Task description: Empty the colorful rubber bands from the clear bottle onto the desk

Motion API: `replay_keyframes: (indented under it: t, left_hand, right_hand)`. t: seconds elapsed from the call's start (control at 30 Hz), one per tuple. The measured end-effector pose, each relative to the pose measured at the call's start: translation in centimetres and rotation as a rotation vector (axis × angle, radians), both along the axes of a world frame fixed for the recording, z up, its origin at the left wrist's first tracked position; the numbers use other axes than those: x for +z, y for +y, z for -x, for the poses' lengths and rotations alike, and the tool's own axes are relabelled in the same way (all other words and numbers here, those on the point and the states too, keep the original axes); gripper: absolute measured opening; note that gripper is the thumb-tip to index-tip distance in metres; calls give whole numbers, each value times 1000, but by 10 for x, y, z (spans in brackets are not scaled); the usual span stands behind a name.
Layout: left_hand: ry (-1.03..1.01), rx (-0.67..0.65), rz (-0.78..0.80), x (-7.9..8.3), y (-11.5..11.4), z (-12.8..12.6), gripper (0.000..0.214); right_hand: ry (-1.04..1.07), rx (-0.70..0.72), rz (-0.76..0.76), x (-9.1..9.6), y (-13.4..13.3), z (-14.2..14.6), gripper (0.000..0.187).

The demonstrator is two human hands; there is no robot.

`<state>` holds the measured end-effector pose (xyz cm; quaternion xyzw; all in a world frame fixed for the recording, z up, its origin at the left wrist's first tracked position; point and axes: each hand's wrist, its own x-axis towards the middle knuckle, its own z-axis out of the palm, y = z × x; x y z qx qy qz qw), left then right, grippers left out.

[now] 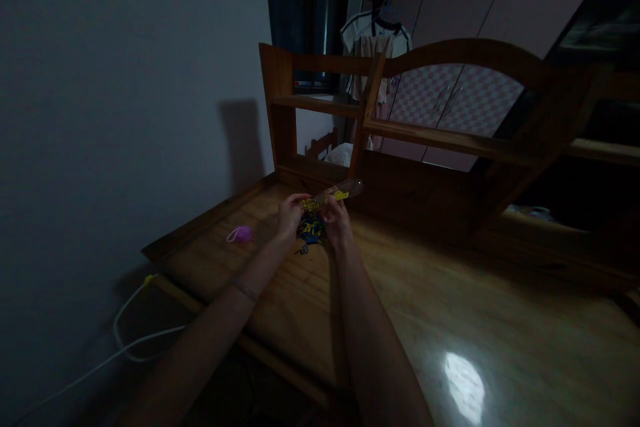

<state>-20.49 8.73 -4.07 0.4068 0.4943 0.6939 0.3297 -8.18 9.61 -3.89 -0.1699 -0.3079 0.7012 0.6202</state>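
Observation:
Both my hands meet above the wooden desk. In my right hand is a clear, rounded plastic container, tilted with its round end to the upper right; a yellow piece shows against it. My left hand is closed by the container's other end, where small yellow bits show between the hands; the fingertips are too dark to make out what they pinch. Right below lies a pile of thin blue, yellow and dark pieces, with a few dark loose ones at its near side.
A small purple object with a pale loop lies on the desk, left of my hands. A wooden shelf unit rises along the back, with a wall at left. A white cable hangs by the desk's left edge.

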Motion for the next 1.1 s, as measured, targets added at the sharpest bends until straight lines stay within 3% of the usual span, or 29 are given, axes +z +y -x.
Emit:
replay_keyframes:
  t: [0.3,0.47,0.6,0.9,1.1]
  left_hand:
    - [-133,-47,0,6,-4,-3,31]
    - [-158,-33,81,13,-8,-5,16]
    - [-180,-73,47,18,-10,-7,12]
    - [-25,-38,-52,19,-13,-7,18]
    - [163,-76,-205,34,-24,-11,24]
  right_hand:
    - [37,-10,-14,1,3,3,30]
    - [8,-39,-8,1,3,4,26]
    - [0,-26,-10,0,3,4,27]
    - [65,6,-26,0,4,2,20]
    - [25,-14,21,2,5,1,22]
